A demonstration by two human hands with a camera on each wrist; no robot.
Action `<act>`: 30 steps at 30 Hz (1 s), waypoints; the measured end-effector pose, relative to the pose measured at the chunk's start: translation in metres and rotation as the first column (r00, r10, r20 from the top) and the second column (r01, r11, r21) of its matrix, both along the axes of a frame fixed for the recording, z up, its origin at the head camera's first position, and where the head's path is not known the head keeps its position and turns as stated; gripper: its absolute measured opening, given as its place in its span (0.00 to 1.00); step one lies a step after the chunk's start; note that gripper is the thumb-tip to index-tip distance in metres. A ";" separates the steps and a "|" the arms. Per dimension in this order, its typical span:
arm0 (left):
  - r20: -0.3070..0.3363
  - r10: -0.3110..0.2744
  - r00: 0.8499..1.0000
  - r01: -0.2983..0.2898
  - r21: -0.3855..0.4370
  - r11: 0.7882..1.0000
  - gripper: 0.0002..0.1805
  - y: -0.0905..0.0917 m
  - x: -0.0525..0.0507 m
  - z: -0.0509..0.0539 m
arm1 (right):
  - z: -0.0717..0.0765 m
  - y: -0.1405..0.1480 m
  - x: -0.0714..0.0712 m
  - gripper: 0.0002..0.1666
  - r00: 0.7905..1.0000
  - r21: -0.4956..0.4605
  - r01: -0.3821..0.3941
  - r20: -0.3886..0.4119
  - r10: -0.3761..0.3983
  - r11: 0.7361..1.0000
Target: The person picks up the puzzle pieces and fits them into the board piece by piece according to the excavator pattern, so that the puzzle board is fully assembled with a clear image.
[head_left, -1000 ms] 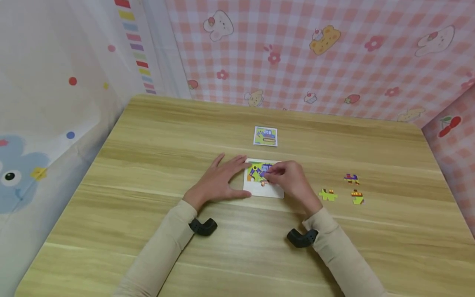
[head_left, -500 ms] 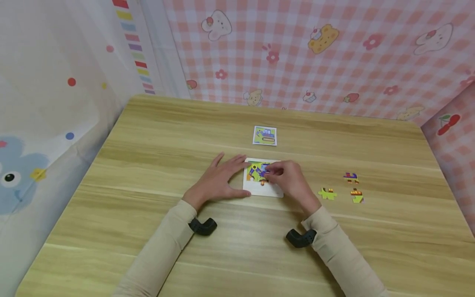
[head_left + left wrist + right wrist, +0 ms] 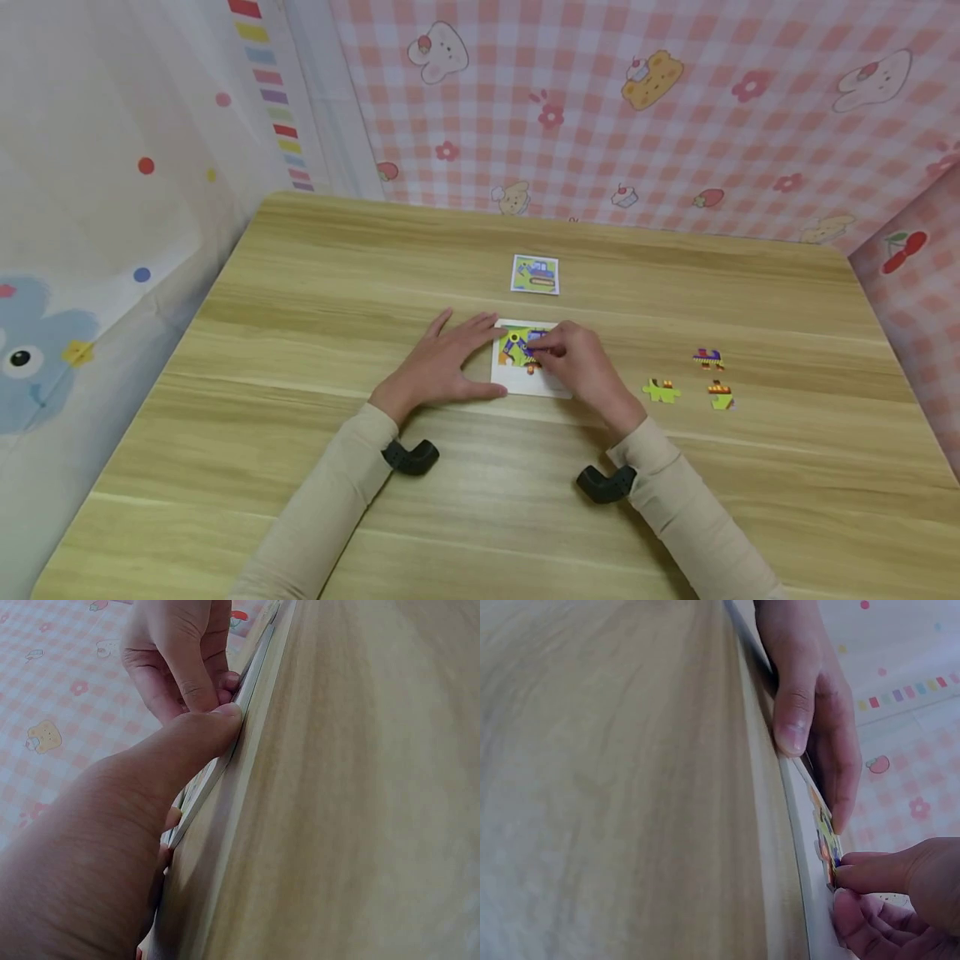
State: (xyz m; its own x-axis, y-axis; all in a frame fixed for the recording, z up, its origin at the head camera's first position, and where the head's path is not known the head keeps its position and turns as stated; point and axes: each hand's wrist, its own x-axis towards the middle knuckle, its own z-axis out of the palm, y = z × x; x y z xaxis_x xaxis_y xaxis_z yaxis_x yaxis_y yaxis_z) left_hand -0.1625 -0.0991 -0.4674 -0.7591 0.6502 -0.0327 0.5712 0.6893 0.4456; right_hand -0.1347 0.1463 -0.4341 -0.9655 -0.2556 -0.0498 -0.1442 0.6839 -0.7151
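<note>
The puzzle (image 3: pixel 516 345) lies on the white board (image 3: pixel 531 386), just under the bunched fingers of the right hand (image 3: pixel 581 358), and I can't tell if they pinch any of it, while the left hand (image 3: pixel 441 364), fingers spread out, touches the board's left side.

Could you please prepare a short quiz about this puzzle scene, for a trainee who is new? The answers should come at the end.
1. Count: how many loose puzzle pieces lie on the table, to the right of the right hand?

2. Choose: where is the picture card, seen from the person's side?
A. On top of the white board
B. Beyond the white board, apart from it
C. On the near side of the white board

3. Fill in: the ____ hand touches the left side of the white board.

Key: 1. Three. 2. B. 3. Left hand.
</note>
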 end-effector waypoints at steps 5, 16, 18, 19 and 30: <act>0.009 0.001 1.000 -0.001 0.003 1.000 0.52 0.001 0.000 0.001 | 0.000 -0.003 0.000 0.12 0.997 0.072 -0.058 -0.040 0.061 0.996; 0.000 -0.006 1.000 0.006 0.002 1.000 0.52 0.002 -0.001 0.000 | 0.001 0.000 0.001 0.18 0.989 0.099 -0.136 -0.048 0.141 0.986; -0.001 -0.005 1.000 0.005 0.005 1.000 0.52 0.002 -0.001 0.000 | 0.001 0.001 0.001 0.19 0.988 0.111 -0.144 -0.041 0.149 0.983; -0.002 -0.004 1.000 0.004 0.007 1.000 0.52 0.002 -0.001 0.000 | 0.001 0.001 0.001 0.20 0.988 0.117 -0.146 -0.041 0.151 0.982; 0.013 -0.004 1.000 0.004 0.019 1.000 0.52 0.000 0.001 0.001 | 0.005 -0.001 0.001 0.17 0.940 0.247 -0.251 -0.168 0.296 0.936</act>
